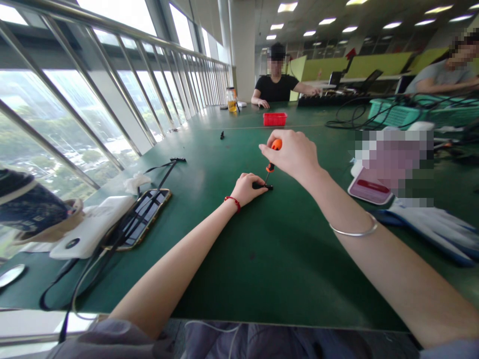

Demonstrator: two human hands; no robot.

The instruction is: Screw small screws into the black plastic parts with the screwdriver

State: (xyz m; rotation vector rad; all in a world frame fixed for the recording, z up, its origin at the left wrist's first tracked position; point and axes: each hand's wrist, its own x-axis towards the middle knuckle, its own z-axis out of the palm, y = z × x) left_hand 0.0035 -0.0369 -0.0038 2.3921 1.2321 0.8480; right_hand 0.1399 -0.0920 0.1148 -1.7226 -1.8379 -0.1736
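Observation:
My right hand (294, 153) is closed round an orange-handled screwdriver (274, 152), held upright with its tip down on a small black part (264, 187). My left hand (247, 188), with a red string at the wrist, pinches that black part against the green table (239, 259). A silver bangle sits on my right forearm.
A red tray (274, 119) lies farther back, a small black piece (222, 134) to its left. At left are a phone (140, 219), a white power bank (92, 227) and cables. White gloves (430, 224) lie at right. Two people sit at the far end.

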